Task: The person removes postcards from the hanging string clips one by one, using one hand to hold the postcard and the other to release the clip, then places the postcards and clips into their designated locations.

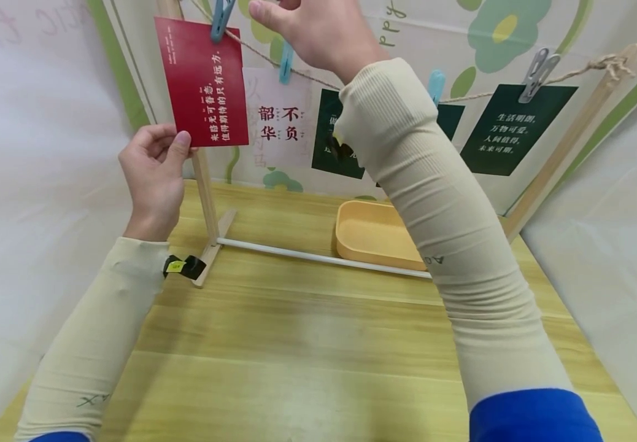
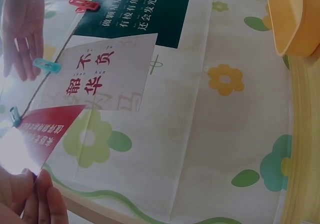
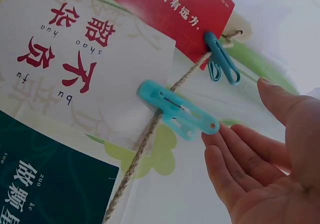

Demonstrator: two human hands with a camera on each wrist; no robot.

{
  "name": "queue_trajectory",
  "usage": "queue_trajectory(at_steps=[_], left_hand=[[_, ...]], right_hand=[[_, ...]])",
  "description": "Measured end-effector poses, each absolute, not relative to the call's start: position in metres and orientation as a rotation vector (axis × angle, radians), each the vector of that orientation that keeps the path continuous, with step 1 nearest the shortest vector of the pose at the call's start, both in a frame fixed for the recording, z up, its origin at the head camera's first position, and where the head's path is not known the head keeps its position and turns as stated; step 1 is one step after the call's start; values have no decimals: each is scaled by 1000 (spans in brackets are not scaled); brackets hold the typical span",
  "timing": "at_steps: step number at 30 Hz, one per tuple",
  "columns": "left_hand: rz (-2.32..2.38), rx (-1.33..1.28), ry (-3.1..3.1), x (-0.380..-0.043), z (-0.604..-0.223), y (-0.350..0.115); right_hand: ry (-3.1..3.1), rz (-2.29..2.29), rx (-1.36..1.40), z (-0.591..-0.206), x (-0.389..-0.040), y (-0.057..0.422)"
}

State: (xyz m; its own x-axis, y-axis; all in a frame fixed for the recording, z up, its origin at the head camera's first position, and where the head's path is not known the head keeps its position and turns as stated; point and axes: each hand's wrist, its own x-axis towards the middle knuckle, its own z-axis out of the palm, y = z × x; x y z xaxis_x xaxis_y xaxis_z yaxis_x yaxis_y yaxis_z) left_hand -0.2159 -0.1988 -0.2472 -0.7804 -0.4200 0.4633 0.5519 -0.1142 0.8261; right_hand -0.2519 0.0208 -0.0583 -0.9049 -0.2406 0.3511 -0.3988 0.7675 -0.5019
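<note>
place: screened indoor workspace | wood-grain table (image 1: pixel 307 356) | flowered backdrop (image 1: pixel 434 34) | white side sheeting (image 1: pixel 37 153)

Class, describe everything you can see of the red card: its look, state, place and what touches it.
The red card is a flat rectangle, seemingly stiff paper, printed with two main lines of white Chinese characters and smaller text near one corner. It hangs toward the left end of the twine, partly covering the wooden post in the head view. A blue clip grips its top edge, and the left hand pinches its lower left corner.
</note>
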Motion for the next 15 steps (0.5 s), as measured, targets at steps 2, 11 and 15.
queue_trajectory(at_steps=[2, 11, 15], left_hand=[[-1945, -149, -1517, -216, -247, -199], [-1950, -138, -1504, -214, -247, -198], [-1975, -130, -1494, -214, -247, -197]], right_hand=[[-2717, 859, 490, -57, -254, 20], [-2765, 963, 554, -54, -267, 12], [-2772, 1012, 581, -55, -272, 6]])
